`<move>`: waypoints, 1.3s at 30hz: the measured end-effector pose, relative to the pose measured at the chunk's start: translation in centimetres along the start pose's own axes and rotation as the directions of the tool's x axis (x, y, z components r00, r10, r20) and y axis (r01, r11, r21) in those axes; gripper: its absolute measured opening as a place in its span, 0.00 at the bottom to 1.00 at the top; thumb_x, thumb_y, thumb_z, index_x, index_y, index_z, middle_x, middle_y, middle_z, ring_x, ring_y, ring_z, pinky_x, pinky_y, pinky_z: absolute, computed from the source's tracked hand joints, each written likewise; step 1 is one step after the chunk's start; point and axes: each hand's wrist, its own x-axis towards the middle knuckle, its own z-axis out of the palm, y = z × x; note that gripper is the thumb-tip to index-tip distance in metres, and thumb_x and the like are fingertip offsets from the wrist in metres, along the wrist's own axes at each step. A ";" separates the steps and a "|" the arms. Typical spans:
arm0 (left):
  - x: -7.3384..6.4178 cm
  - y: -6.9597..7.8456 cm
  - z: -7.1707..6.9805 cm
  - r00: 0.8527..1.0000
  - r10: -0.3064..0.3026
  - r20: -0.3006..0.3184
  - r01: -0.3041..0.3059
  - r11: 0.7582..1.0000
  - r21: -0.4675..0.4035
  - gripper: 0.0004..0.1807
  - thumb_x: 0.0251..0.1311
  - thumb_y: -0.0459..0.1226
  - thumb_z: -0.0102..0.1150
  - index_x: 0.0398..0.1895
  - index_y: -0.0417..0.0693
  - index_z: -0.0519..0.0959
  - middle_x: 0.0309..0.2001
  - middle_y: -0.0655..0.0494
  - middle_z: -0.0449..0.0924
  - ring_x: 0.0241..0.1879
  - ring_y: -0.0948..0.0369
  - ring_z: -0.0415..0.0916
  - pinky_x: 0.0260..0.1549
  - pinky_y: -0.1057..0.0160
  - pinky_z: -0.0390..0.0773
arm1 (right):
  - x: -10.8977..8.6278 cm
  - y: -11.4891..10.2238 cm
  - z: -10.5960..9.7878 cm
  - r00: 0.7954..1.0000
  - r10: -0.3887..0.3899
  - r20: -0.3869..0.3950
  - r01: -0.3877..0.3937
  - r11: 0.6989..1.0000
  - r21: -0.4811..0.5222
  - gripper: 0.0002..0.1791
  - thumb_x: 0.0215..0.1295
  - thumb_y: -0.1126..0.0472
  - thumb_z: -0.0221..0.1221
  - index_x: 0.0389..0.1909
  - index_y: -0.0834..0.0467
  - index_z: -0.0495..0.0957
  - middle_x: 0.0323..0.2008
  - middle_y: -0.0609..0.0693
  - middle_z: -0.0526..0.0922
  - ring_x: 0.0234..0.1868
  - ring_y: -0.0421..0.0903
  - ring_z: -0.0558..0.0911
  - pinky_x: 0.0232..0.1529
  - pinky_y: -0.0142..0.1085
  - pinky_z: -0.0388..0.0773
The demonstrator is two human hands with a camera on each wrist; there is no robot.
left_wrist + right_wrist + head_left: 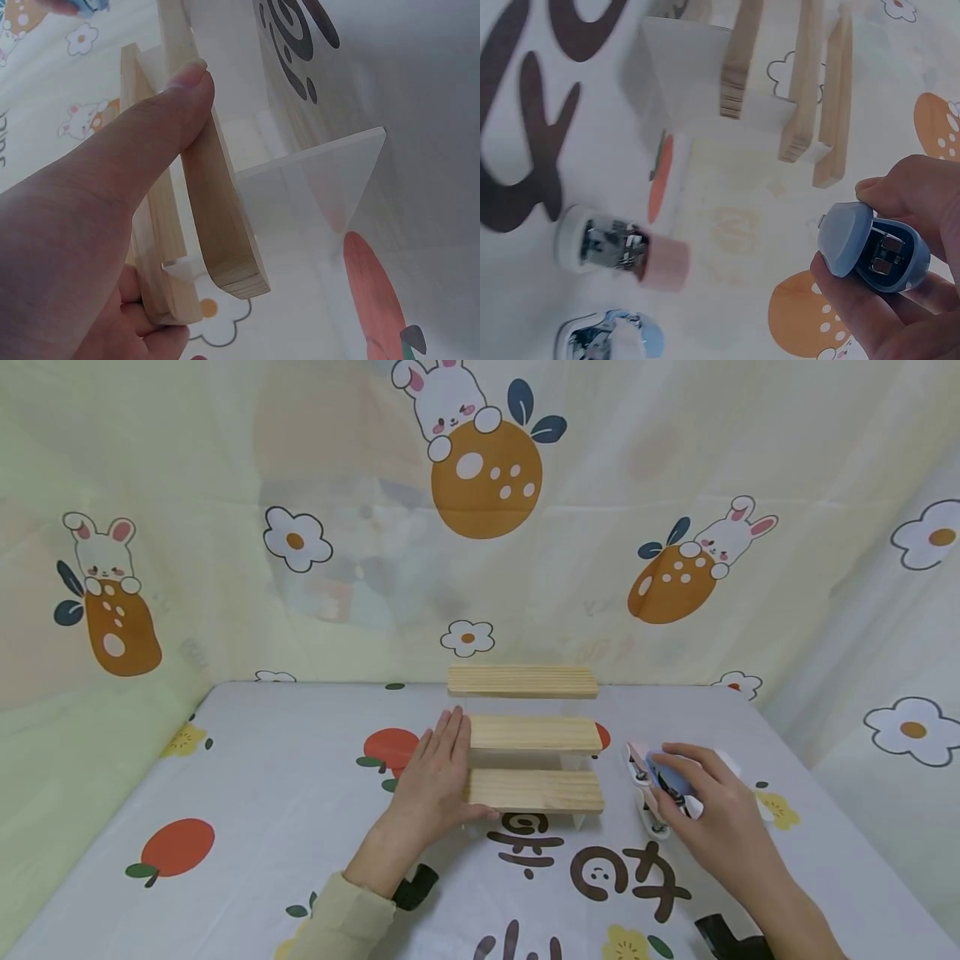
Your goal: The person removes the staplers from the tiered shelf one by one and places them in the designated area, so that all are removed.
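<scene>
A small blue stapler (847,240) with metal parts showing in its dark inside is held by my right hand (720,806), thumb on one side and fingers on the other. Just left of that hand, a pink-and-white stapler (622,251) rests on the table. Beside it lies another with a blue-and-white body (611,337), partly cut off in the right wrist view. My left hand (435,785) rests against the left end of the stepped wooden rack (536,791), its fingers straight in the head view. Its thumb touches the front board's edge.
The rack has three light wood boards on pale, translucent supports (315,180), its top board (522,681) near the back curtain (360,460). A white cloth (285,777) printed with fruit and dark lettering covers the table.
</scene>
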 end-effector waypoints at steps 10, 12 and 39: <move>-0.1 0.0 -0.1 1.000 0.010 -0.009 -0.010 1.000 -0.002 0.73 0.35 0.62 0.78 0.77 0.34 0.47 0.79 0.41 0.47 0.79 0.48 0.45 0.76 0.48 0.55 | -1.8 0.7 0.2 1.000 -0.017 0.021 0.018 0.999 -0.042 0.25 0.42 0.71 0.74 0.46 0.61 0.83 0.50 0.55 0.80 0.51 0.58 0.80 0.55 0.04 0.51; -0.1 0.0 0.0 1.000 0.013 -0.012 -0.013 1.000 -0.001 0.73 0.35 0.62 0.78 0.77 0.34 0.48 0.79 0.41 0.47 0.79 0.47 0.45 0.76 0.48 0.55 | -2.1 0.8 0.3 0.999 -0.024 0.030 0.025 0.999 -0.049 0.24 0.42 0.71 0.74 0.45 0.60 0.83 0.49 0.54 0.80 0.51 0.57 0.80 0.56 0.04 0.50; 0.0 0.0 0.1 1.000 0.003 -0.006 -0.003 1.000 -0.001 0.73 0.35 0.62 0.78 0.77 0.34 0.48 0.79 0.42 0.47 0.79 0.48 0.44 0.76 0.49 0.54 | -4.8 1.8 0.8 0.957 0.088 0.277 -0.047 0.987 -0.152 0.22 0.38 0.60 0.79 0.38 0.49 0.83 0.43 0.42 0.77 0.39 0.38 0.76 0.35 0.31 0.82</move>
